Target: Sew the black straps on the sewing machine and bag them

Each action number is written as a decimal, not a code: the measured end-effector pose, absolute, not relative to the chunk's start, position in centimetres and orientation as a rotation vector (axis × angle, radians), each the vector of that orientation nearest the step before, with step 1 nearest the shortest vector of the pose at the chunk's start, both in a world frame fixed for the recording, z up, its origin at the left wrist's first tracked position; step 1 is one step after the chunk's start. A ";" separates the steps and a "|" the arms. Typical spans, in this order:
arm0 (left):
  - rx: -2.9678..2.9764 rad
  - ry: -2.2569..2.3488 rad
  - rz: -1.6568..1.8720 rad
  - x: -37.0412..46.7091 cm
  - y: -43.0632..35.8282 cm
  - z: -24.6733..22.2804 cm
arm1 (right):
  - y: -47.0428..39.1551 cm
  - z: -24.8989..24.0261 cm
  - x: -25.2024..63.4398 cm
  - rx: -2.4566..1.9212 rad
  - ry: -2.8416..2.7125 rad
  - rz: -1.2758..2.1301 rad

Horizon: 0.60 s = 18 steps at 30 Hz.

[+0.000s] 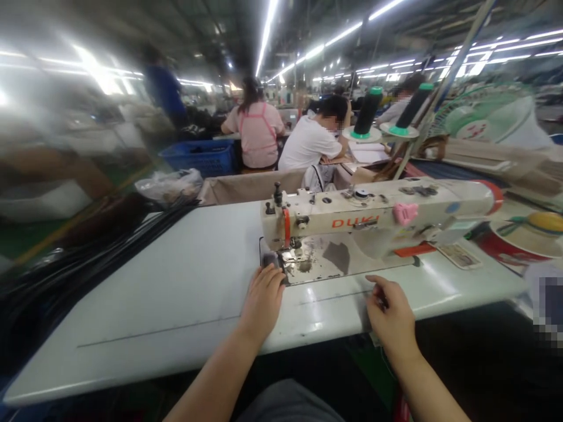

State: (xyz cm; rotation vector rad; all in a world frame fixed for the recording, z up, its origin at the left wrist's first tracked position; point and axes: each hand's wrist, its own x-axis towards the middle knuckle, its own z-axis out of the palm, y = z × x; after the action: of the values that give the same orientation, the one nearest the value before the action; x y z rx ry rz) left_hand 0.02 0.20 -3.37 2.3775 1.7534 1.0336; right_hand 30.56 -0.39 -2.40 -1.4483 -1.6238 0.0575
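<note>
A white sewing machine (325, 220) with orange lettering and a pink clip-like piece on its arm sits in the pale tabletop (197, 252). My left hand (265, 299) lies with its fingers extended over the dark left end of the machine bed, beside the presser foot (295, 243). Whatever lies under those fingertips is hidden. To the right, my right hand (390, 313) is at the table's front part, before the bed. Its index finger reaches out apart from the thumb and the other fingers curl loosely; nothing shows in it. A worn grey patch (337, 257) marks the bed plate.
Long dark strips (109, 246) hang along the table's left edge. Two black thread cones (368, 111) stand behind the machine, near a green fan (479, 117). A blue crate (202, 155) and a fabric-lined bin (250, 186) are beyond the table. Co-workers sit further back.
</note>
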 end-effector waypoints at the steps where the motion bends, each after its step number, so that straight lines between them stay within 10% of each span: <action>1: 2.371 1.758 1.028 0.0 0.2 -3.3 | 0.0 -2.3 29.8 -1.429 -1.644 0.079; 18: 2.163 1.792 0.945 0.1 1.7 -2.8 | 0.2 -3.1 27.4 -1.470 -1.855 -0.228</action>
State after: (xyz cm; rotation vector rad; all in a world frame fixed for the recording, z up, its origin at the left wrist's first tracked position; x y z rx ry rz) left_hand 0.07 1.67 -2.84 2.1629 1.7920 0.9450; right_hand 27.36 0.17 -3.06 -1.4697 -1.8550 -0.2276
